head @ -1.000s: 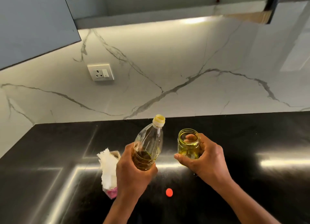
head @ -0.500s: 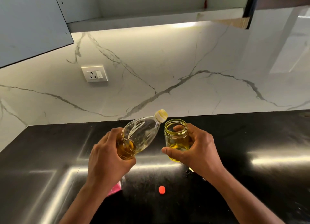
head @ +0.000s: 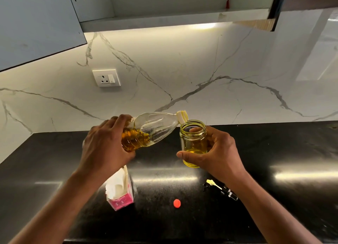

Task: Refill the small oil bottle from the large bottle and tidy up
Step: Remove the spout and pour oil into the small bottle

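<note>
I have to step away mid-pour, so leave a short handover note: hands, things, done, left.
Left hand grips the base of the plastic bottle, tipped with its open neck at the jar's rim.
Right hand holds the glass jar upright above the counter; it is partly filled with oil.
Oil sits in the bottle's low end; no stream is visible.
Red cap and tissue box lie on the counter.
Left: finish pouring, cap, tidy.

Bottle (head: 151, 128) left of jar (head: 193, 143), tissue box (head: 119, 190) on counter (head: 274, 152) below
</note>
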Motion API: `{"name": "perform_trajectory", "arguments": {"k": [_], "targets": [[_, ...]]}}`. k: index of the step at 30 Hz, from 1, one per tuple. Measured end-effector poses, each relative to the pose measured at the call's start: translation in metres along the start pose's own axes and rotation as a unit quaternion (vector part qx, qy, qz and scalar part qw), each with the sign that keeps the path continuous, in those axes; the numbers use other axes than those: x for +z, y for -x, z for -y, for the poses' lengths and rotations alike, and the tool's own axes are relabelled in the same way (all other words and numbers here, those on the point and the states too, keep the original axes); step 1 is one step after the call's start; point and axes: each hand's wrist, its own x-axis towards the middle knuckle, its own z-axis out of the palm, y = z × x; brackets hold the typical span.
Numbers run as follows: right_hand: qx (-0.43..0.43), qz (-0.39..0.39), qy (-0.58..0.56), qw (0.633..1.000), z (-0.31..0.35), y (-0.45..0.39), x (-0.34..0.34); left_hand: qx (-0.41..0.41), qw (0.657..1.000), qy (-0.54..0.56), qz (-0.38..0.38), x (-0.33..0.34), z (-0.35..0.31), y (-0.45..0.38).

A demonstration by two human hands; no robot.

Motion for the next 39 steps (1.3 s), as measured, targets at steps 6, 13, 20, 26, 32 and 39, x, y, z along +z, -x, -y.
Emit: {"name": "perform_trajectory", "arguments": {"k": [6,13,20,26,32,39], "targets": [[-0.008,-0.013,0.018,1.000,0.009,-0.004,-0.002,0.023,1.000,-0.009,-0.018,-0.009,0.005,-0.013],[-0.018,-0.017,0.011,1.000,0.017,-0.007,-0.004,0.057,0.997,-0.024,-0.042,-0.018,0.006,-0.024],[-0.023,-0.022,0.000,0.999,0.022,-0.008,-0.004,0.068,0.996,-0.035,-0.045,-0.025,0.007,-0.031],[-0.023,-0.024,-0.003,0.999,0.027,-0.009,-0.007,0.072,0.996,-0.037,-0.049,-0.027,0.009,-0.034],[-0.026,-0.022,0.014,0.999,0.026,-0.009,-0.008,0.079,0.994,-0.061,-0.056,-0.034,0.008,-0.036],[-0.030,-0.018,0.008,0.999,0.026,-0.007,-0.010,0.099,0.989,-0.081,-0.073,-0.043,0.006,-0.043]]}}
